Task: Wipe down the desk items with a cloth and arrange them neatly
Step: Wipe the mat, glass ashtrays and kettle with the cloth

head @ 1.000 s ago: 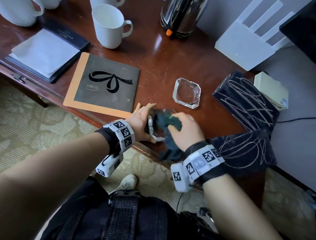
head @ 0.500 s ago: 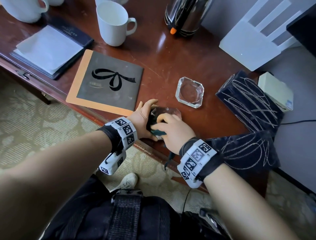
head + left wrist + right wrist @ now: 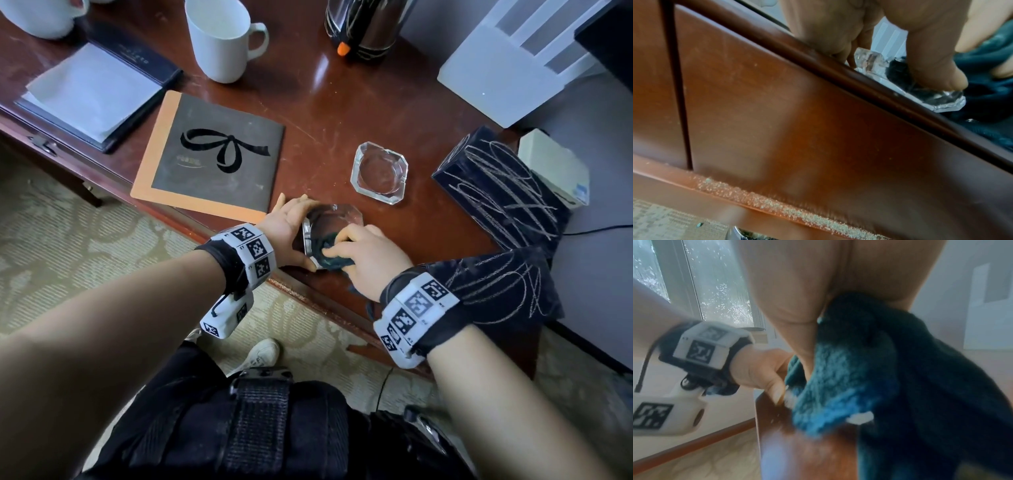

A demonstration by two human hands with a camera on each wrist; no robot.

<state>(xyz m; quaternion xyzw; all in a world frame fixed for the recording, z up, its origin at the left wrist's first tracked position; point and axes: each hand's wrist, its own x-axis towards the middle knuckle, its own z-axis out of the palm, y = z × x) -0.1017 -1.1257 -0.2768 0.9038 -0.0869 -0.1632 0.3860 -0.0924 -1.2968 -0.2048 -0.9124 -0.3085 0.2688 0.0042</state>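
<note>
Wiping glass ashtray [image 3: 331, 230] at center of head frame, desk's [image 3: 342, 113] near edge: left hand [image 3: 287, 229] is gripping its rim, right hand [image 3: 368, 257] is pinching teal cloth [image 3: 329, 251] into bowl. Glass prob heavy, slick, chippable; hold by thick rim. Left wrist cam is showing thumb [image 3: 937, 65] on facet, head cam isn't; right wrist cam is mostly showing cloth.

Held ashtray [image 3: 334, 222]: clear glass, octagonal, tilted at the desk's [image 3: 342, 113] near edge.
Cloth [image 3: 330, 255]: dark teal, bunched inside it.
Second ashtray [image 3: 379, 173]: clear, flat, just behind.
</note>
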